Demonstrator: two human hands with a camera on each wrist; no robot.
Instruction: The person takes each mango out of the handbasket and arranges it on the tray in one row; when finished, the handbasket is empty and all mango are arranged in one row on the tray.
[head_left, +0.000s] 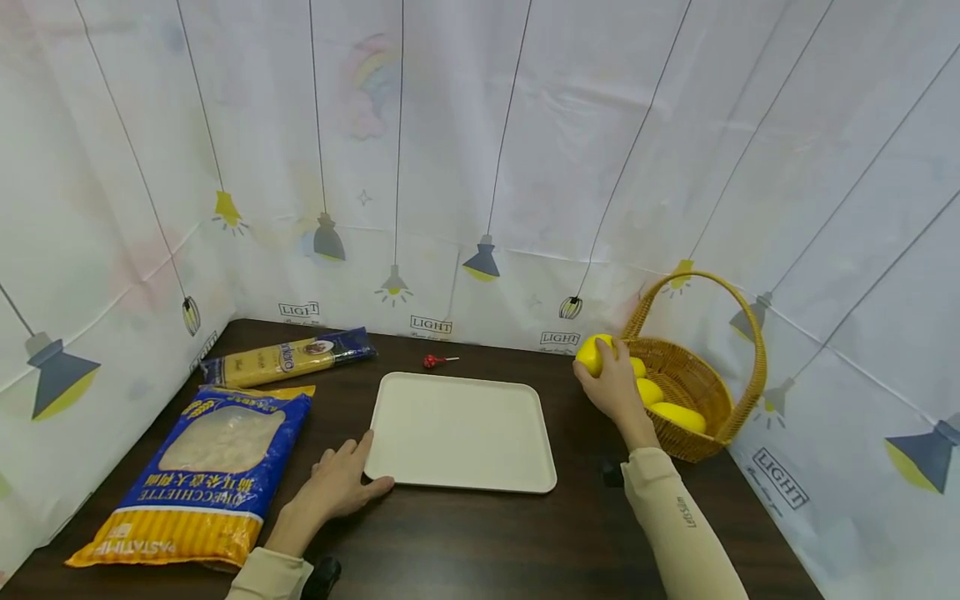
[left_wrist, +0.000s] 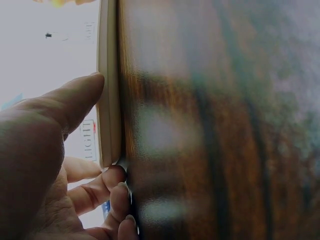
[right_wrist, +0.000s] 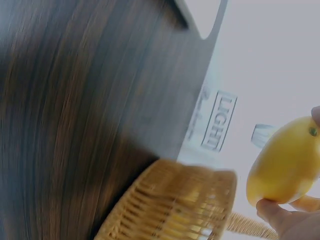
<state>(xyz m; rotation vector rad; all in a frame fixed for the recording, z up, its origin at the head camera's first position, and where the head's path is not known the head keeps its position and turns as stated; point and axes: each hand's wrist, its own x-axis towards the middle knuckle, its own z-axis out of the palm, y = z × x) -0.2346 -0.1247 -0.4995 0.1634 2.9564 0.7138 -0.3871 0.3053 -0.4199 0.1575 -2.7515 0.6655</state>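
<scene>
R hand (head_left: pixel 617 392): thumb & fingers pinch a yellow fruit (head_left: pixel 588 357), upper right of ctr in the head view, long axis diag. in the R wrist view, just left of the basket (head_left: pixel 701 379) w/ other fruits (head_left: pixel 678 417) inside. Tray (head_left: pixel 459 433) lies flat mid-frame on the surface (head_left: pixel 480 542), left of & lower than the fruit, long sides running approx. L–R; L hand (head_left: pixel 337 479) is nearer it, thumb & fingers spread, touching its lower-left corner.

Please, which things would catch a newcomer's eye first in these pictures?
Probably the bright yellow fruit in the right hand, by the wicker basket on the right. Next, the pale tray in the middle, with the left hand at its near-left corner, and the big blue-and-orange pasta bag on the left.
</scene>
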